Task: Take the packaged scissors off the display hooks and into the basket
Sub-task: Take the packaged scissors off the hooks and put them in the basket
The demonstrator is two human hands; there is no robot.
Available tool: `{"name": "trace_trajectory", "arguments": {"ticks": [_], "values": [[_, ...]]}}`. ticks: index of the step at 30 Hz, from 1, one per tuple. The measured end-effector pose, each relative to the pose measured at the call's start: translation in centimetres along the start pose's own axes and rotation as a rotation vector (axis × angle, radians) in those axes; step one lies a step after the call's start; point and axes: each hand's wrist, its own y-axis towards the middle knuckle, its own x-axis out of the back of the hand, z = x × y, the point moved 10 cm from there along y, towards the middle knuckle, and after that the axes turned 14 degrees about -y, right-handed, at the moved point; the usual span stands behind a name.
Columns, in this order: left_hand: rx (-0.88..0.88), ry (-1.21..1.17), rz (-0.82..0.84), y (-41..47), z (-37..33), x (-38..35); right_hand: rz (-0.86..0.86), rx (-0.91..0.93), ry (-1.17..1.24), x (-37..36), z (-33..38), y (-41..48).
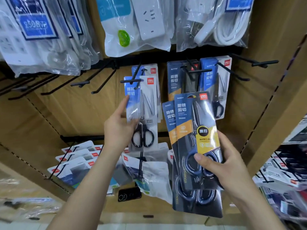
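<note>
My right hand grips two stacked packs of blue-handled scissors by their lower part, off the hooks and tilted. My left hand holds the left edge of a pack of black-handled scissors, with my index finger stretched up along it. That pack hangs on a black hook, with one more pack behind it. More scissor packs hang on the hooks at the upper right. No basket is in view.
Bagged power strips hang along the top row. Empty black hooks stick out at the left. Smaller packaged goods hang on the lower row, and a dark phone lies below them. A cardboard side panel stands at the right.
</note>
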Motion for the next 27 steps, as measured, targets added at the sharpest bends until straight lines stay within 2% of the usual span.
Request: {"name": "trace_trajectory", "arguments": {"ticks": [3,6,16,19,22,23,27], "values": [[-0.078,0.256,0.005,3.0,-0.2,-1.5,-0.046,-0.028,0.024,0.4,-0.7,0.0],[-0.118,0.388,0.018,5.0,-0.4,-3.0,-0.076,-0.064,0.088,0.6,-1.6,-0.2],[-0.077,0.361,0.045,6.9,1.8,-5.0,-0.129,-0.06,0.145,1.3,-2.0,-0.1],[-0.128,0.219,0.1,2.3,0.0,-5.8,-0.139,-0.035,0.143,1.2,-1.4,0.0],[0.018,-0.168,0.386,-5.3,-1.5,-9.5,-0.172,0.006,0.06,1.1,-0.6,0.0],[0.054,-0.24,0.425,-7.1,-1.8,-10.1,-0.185,0.026,0.039,1.1,-0.3,0.0],[0.05,-0.236,0.297,-8.7,-1.4,-9.6,-0.173,0.11,-0.019,0.1,0.8,0.1]]}}
